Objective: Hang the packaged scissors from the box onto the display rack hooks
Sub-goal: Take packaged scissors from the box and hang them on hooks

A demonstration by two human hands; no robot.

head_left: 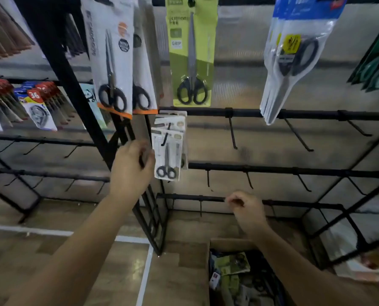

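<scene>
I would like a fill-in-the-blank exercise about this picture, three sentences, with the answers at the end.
1. The left hand holds the edge of a small white scissors pack that hangs on a ____.
2. The tall scissors pack in the upper middle has a ____ card.
3. The cardboard box of packs stands on the floor below the ____ hand.

Answers: hook; green; right

Rack (294, 171): black. Small scissors pack (167, 155): white card, black handles. Large pack (190, 51): lime green. Box (228, 245): brown. Floor (84, 257): tan, white line.
</scene>
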